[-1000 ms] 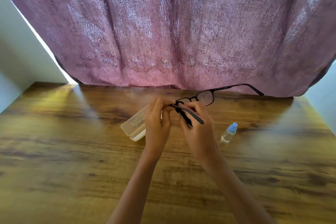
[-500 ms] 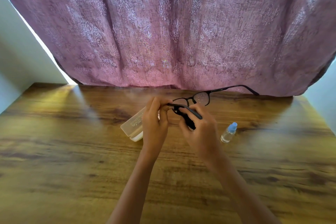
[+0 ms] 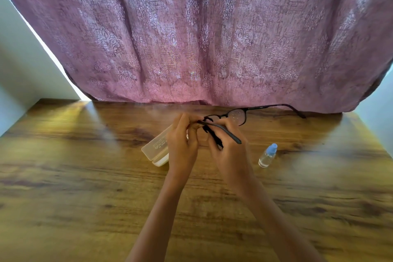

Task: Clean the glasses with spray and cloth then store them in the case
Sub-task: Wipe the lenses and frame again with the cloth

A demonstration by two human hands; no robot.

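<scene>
Head view: a person holds a pair of dark-framed glasses (image 3: 238, 116) just above a wooden bench (image 3: 85, 187), in front of a mauve patterned curtain (image 3: 202, 38). The left hand (image 3: 182, 140) is closed, its fingertips pinching the left end of the frame. The right hand (image 3: 229, 151) is closed too, its grip bunching a dark cloth (image 3: 213, 136) against the left lens, with one folded temple lying across its knuckles. The right lens stands clear of both hands and carries visible droplets; the other temple reaches out to the far right, in front of the curtain hem.

The translucent case (image 3: 157, 149) lies on the bench just left of the left hand and partly behind it; whether its lid is latched cannot be told. The small spray bottle (image 3: 267, 155), blue-capped, stands upright on the bench near the right wrist.

The risks, as they appear: the glasses hang from a fingertip pinch at one end, so hard rubbing could twist the frame or strain the hinge. The wet lens, left unwiped, would go into the case streaked. A sweep of the right forearm could topple the bottle.
</scene>
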